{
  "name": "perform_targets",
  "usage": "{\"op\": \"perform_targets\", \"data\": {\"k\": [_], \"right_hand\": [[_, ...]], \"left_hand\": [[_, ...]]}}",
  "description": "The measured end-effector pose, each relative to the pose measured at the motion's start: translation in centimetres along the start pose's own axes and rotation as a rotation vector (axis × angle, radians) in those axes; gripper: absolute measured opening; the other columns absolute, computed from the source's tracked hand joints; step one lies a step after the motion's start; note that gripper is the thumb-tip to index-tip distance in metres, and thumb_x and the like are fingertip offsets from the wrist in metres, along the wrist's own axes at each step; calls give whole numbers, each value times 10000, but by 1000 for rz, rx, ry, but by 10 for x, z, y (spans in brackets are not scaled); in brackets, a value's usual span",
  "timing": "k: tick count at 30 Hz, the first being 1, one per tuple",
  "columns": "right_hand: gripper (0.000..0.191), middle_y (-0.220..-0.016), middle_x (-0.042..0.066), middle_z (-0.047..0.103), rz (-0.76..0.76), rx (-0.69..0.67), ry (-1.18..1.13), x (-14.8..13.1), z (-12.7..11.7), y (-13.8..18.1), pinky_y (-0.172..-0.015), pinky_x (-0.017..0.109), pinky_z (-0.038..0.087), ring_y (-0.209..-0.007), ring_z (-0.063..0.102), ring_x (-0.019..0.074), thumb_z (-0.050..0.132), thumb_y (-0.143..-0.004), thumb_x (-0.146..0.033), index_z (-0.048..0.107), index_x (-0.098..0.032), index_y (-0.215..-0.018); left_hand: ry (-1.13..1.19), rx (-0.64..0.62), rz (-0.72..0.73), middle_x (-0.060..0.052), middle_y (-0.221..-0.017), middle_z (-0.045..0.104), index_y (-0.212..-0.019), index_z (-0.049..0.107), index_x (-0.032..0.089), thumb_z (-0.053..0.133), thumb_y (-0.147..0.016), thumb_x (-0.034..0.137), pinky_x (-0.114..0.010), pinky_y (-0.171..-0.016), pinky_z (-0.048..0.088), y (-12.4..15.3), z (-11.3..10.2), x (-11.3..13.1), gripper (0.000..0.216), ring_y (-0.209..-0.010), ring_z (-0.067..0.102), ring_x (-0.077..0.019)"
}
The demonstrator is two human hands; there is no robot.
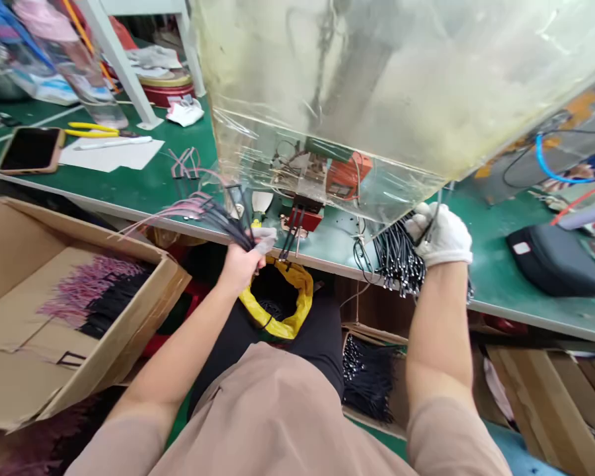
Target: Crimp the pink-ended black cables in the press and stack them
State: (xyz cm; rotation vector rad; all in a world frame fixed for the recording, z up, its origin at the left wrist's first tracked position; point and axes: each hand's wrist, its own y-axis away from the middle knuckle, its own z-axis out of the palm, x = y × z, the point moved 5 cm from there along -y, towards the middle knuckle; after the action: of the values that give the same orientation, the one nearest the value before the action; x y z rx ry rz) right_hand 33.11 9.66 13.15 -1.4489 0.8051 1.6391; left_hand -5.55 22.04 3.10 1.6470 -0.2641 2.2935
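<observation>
Left hand (240, 261) clamped on pink-black wire bundle (213, 218); white-gloved right hand (439, 235) clamped on black cable bunch (399, 254), both at green workbench (496, 225) edge.

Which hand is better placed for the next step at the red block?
Probably the left: the left hand holds wires close to the red block; the gloved right hand sits farther away, gripping a black cable bundle.

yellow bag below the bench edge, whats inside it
Inside the yellow bag, some thin black cable shows at the bottom of the dark opening; anything deeper is lost in shadow and cannot be made out.
</observation>
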Motion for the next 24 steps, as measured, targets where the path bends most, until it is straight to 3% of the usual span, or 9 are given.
{"op": "perform_targets", "data": {"k": [2,4,6,10,12,14,17,20,24], "right_hand": [[243,-768,-14,628,95,-19,-229,-5,2,13,-555,204,515,-498,498,55,430,-1001,-222,601,-171,-837],[327,-754,-14,599,165,-42,-304,-8,1,27,-499,170,474,-461,446,42,369,-1020,-206,637,-159,-837],[383,-756,-3,576,223,-79,-304,-7,-2,38,-439,147,406,-433,383,36,330,-1020,-204,655,-163,-822],[486,-782,36,536,275,-229,-204,3,-6,54,-386,175,314,-442,344,59,262,-1010,-327,691,-179,-838],[555,-780,34,514,252,-215,-160,6,-7,57,-375,196,320,-449,349,75,241,-1012,-455,693,-182,-838],[487,-763,8,488,224,-145,-201,7,-5,61,-383,176,345,-458,358,71,313,-1018,-453,664,-185,-814],[249,-752,-22,471,147,-69,-354,1,1,72,-444,132,412,-497,424,52,464,-972,-215,603,-182,-768],[74,-795,-18,487,14,-155,-364,-15,10,96,-485,162,469,-547,491,61,623,-852,-166,611,-200,-788],[185,-741,-23,519,-77,-326,-208,-28,29,144,-476,261,502,-537,530,112,760,-764,-281,635,-265,-899]], "left_hand": [[-88,-37,-6,96,-642,609,-1017,722,128,679,-831,382,-154,-421,280,-12,14,1,318,-438,479,-15],[-124,-81,-12,99,-672,608,-981,723,111,561,-887,401,-179,-462,308,-18,26,3,345,-479,494,-18],[-144,-130,-30,91,-603,586,-896,725,94,597,-871,393,-184,-453,311,-20,36,1,326,-451,465,-23],[-316,-220,-223,66,-436,489,-752,692,99,786,-779,313,-171,-342,223,-15,44,-19,236,-355,386,-45],[-364,-251,-282,32,-471,522,-726,685,106,734,-839,325,-176,-320,204,-12,46,-25,251,-349,377,-48],[-341,-254,-274,-3,-533,570,-710,682,108,639,-909,338,-175,-325,210,-10,47,-23,307,-357,380,-43],[-287,-225,-238,2,-515,541,-646,633,116,614,-915,357,-175,-324,200,-3,42,-10,361,-345,361,-36],[-175,-285,-151,14,-491,534,-640,618,134,702,-831,472,-173,-313,223,19,29,12,397,-338,373,-42],[21,-242,-60,-2,-467,574,-649,665,174,772,-703,635,-183,-271,230,68,-11,43,476,-318,417,-81]]}}
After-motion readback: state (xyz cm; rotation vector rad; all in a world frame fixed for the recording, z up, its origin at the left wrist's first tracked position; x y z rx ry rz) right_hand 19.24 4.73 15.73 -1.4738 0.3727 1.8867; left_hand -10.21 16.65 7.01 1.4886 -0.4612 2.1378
